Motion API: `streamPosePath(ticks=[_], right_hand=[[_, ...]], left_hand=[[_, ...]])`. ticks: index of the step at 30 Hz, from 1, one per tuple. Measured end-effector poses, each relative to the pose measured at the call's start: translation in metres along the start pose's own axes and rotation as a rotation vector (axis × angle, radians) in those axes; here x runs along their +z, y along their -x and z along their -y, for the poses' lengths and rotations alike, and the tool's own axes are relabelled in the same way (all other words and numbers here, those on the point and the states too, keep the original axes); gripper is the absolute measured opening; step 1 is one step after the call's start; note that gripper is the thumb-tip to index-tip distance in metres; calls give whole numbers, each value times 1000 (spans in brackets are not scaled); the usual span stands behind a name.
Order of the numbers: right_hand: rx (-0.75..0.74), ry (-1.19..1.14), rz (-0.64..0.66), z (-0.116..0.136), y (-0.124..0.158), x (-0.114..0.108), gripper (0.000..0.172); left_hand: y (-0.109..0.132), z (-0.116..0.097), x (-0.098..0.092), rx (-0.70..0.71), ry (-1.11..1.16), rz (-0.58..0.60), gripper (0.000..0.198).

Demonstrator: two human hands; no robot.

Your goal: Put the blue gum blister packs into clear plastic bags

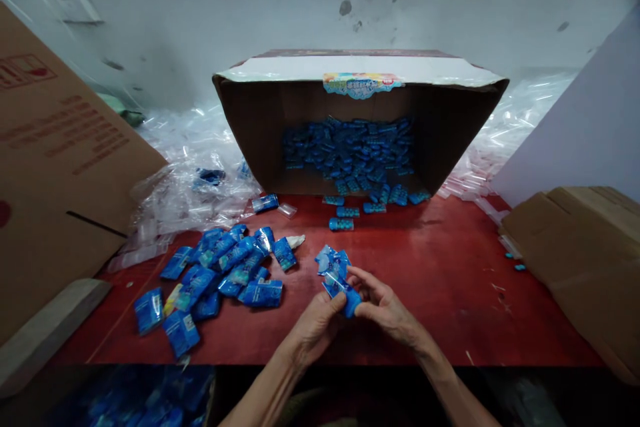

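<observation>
Near the front of the red table, my left hand (317,321) and my right hand (390,310) are closed around the same small blue packet (349,298). My left thumb presses on its near side, while my right fingers pinch its right edge. Part of it is covered by the fingers. Just beyond my hands lies a little heap of blue printed pieces (330,259). To the left, a loose pile of blue packets (215,267) spreads over the table. Several small clear tubes with blue caps (345,212) lie farther back.
A cardboard box (270,140) on its side holds many blue-capped tubes (350,147). Clear plastic tubes (190,147) are heaped behind. Cartons stand at left (65,180) and right (575,260). More blue packets (150,400) lie below the table's front edge (280,360).
</observation>
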State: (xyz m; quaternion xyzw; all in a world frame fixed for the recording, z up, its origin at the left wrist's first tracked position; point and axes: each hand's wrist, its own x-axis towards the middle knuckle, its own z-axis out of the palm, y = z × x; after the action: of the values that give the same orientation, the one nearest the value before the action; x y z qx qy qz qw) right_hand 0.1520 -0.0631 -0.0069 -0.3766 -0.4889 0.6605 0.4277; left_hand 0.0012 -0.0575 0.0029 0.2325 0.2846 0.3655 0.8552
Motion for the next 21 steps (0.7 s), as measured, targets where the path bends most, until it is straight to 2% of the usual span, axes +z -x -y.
streamPosePath(ticks=[7,10,12,14,17,19,21], right_hand=[[20,-86,12,-3,-2,-2,63],[53,-57,28,-7,-4,-4,63],[66,-10,53,-9,-6,-5,60],[66,51,60,-7,-9,-7,52],[44,210,-10,1,-18,-15,38],[-32,417,-82,8,-31,-23,30],[-139,691,-145,14,-52,-30,27]], left_hand=[[6,-2,2,-14,3,50,38],[5,2,0,-28,20,-5,34],[4,-1,-3,-38,52,-80,25],[7,-13,-10,3,138,-181,21],[18,-50,-25,255,298,-343,31],[27,-77,-36,443,341,-434,46],[31,-92,-44,501,318,-490,46]])
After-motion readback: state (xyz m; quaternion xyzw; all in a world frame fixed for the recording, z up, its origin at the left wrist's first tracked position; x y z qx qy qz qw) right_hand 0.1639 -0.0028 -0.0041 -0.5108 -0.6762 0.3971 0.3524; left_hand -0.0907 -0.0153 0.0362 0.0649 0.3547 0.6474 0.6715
